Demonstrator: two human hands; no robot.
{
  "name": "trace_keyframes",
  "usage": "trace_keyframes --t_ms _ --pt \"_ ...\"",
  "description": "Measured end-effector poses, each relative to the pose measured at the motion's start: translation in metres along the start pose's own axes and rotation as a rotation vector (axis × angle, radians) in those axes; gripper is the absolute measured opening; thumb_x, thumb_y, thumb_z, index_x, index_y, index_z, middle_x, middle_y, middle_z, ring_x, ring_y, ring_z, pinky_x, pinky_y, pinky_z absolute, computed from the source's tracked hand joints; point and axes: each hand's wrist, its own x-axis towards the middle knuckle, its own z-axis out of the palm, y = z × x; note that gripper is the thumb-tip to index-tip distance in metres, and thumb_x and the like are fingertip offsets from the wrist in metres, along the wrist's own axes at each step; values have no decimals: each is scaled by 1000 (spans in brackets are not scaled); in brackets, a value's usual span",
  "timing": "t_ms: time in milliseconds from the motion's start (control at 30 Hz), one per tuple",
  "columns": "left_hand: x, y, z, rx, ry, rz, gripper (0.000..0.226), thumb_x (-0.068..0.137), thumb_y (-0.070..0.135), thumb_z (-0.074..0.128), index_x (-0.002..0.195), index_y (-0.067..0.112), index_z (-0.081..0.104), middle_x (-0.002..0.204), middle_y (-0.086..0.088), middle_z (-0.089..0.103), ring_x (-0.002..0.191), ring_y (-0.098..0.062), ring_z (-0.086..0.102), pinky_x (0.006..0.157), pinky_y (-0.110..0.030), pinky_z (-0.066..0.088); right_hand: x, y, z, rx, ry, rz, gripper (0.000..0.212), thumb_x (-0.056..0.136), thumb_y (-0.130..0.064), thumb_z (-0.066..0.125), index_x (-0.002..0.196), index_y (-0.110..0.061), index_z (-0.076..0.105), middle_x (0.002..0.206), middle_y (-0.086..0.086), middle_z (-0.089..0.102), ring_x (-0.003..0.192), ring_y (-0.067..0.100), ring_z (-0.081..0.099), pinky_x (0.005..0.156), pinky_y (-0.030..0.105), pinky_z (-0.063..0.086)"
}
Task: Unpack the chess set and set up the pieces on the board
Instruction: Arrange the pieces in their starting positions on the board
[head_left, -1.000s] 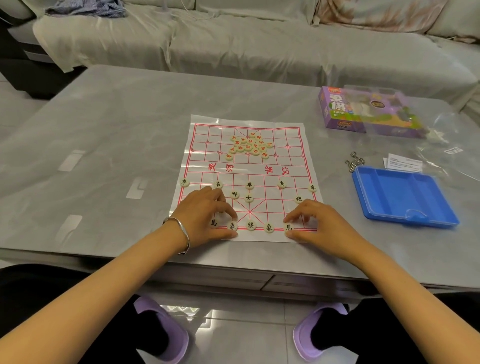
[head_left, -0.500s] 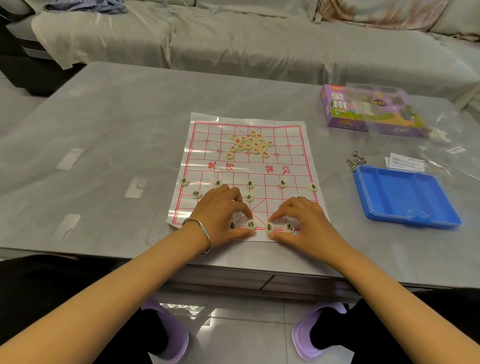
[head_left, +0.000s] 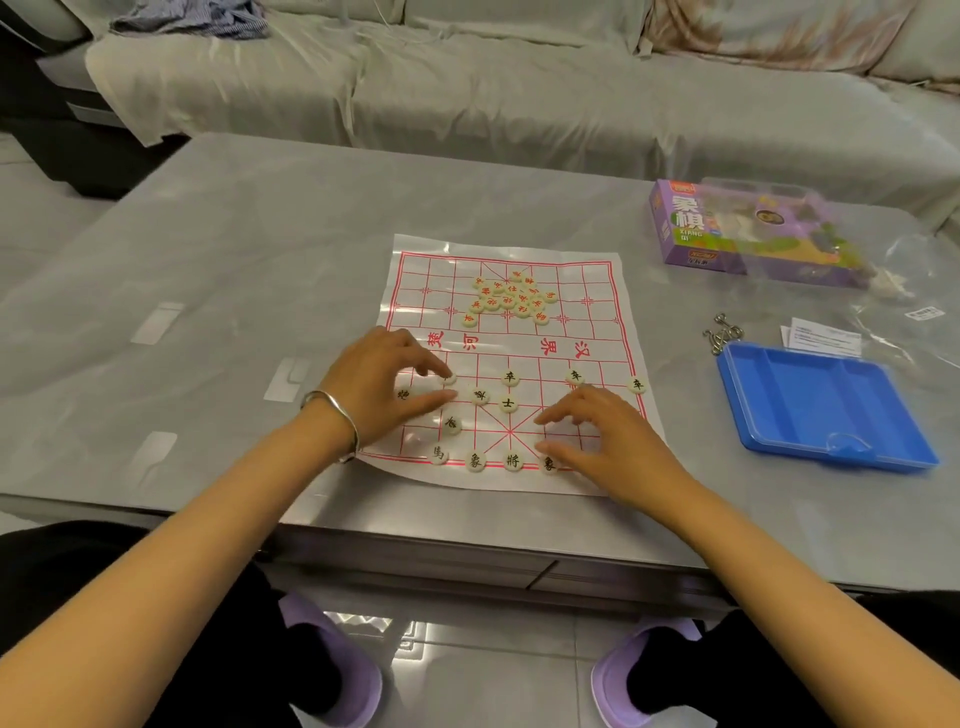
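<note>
**Black Side Half Laid, Stray Discs Between the Hands**

Along the near edge of the board (head_left: 426, 280) a row of four black-lettered discs (head_left: 512, 461) sat in line. The right hand (head_left: 613, 441) hovered over the near right corner with its fingers loosely curled and grasping nothing. Its thumb tip was just beside the rightmost disc of that row.

The left hand (head_left: 384, 384) lay over the board's left edge, released and spread. Its index tip touched a disc (head_left: 448, 376), and its thumb reached toward two stray discs (head_left: 480, 396) lying side by side near the middle.

Those strays lay just right of the left thumb and well left of the right fingers, so the left hand looked the nearer one to shift them. Being round, they offered no axis to line up with.

Farther on stood three pawn discs (head_left: 575, 375) short of the river line. A heap of red-lettered discs (head_left: 511, 299) waited unsorted toward the board's far edge.

At the table's (head_left: 234, 249) right edge lay a blue tray (head_left: 810, 395), with a purple box (head_left: 685, 228) beyond it.
</note>
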Motion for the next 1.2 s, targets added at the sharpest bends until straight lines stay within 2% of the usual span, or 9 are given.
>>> trace_keyframes --t_ms 67,133,233,400,500,700,800,933,1200 --pt "1 -16 -9 31 -2 -51 31 79 42 65 107 27 66 104 2 62 92 -10 41 79 -25 36 14 -8 1 10 1 16 28 84 -40 64 110 -30 62 109 -14 55 93 4 51 77 11 38" --pt "1 -21 -9 62 -25 -76 33 80 42 65 109 27 66 108 1 62 93 -10 41 80 -26 36 28 -17 5 -34 20 15 30 84 -40 64 112 -29 63 109 -11 58 88 4 51 77 17 43" --pt "3 -20 0 91 -61 -67 35 80 43 64 112 29 64 115 4 61 103 -14 46 86 -27 36 43 -23 12 -88 44 54 33 84 -39 64 114 -26 63 109 -7 61 87 6 51 79 25 47" --pt "11 -18 12 146 -144 -48 37 83 48 59 116 32 62 116 6 61 108 -16 45 88 -28 36 51 -23 17 -106 52 108 32 85 -36 65 114 -23 65 105 -4 65 84 7 51 74 20 41" --pt "14 -15 14 170 -163 -23 37 83 48 58 116 33 62 116 6 60 106 -16 44 85 -26 34 49 -24 18 -108 53 115 30 85 -35 64 113 -23 66 105 -4 65 86 10 53 75 23 44" --pt "-4 -25 -12 4 1 -28 31 76 42 68 103 26 67 97 7 63 89 -10 46 75 -22 36 41 -40 17 53 89 52 26 83 -34 67 107 -25 67 97 -7 62 81 10 54 73 24 47" --pt "-25 -30 -14 -62 -82 -27 30 73 42 71 99 28 67 90 15 58 84 -7 45 75 -24 42 38 -48 23 112 81 1 24 82 -33 68 105 -26 67 93 -10 60 81 10 55 74 25 48" --pt "-40 -37 0 -32 -194 -20 32 72 50 69 99 33 67 98 13 64 89 -8 50 76 -21 41 38 -53 29 125 74 -28 23 82 -34 68 104 -28 67 93 -12 59 82 7 54 73 23 46" --pt "-48 -40 1 -44 -204 -17 31 76 46 68 102 30 65 102 10 63 87 -4 47 73 -13 34 39 -56 30 147 72 -33 25 81 -34 69 105 -27 67 93 -12 60 80 3 52 69 12 41"
